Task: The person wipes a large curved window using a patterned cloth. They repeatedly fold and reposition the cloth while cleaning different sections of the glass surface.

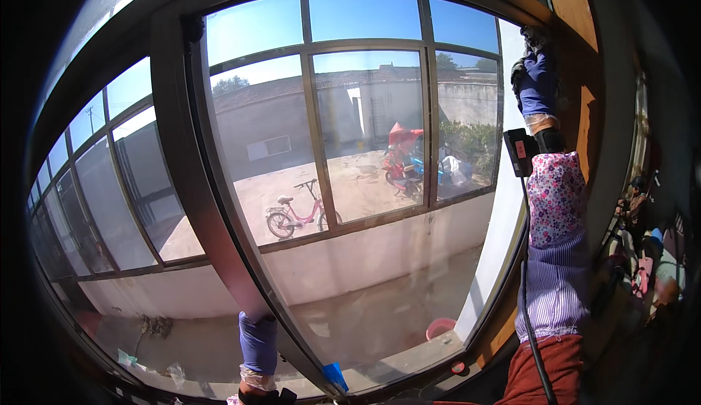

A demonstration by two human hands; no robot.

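Observation:
My right hand (539, 79), in a purple glove, is raised at the upper right corner of the window frame and is closed on a dark grey cloth (534, 41). A black device is strapped to that wrist, with a cable running down the sleeve. My left hand (258, 345), in another purple glove, is low at the metal window post (211, 241); its fingers are hidden against the post. Between the hands stands the large glass pane (383, 273), with faint streaks and reflections on it.
A blue item (335, 376) and a small round red item (458, 368) lie at the lower frame. A wooden casing (583, 126) edges the window at right, with cluttered belongings (646, 262) beyond. Outside are a pink basin (440, 328), a pink bicycle (296, 213) and a covered vehicle (405, 158).

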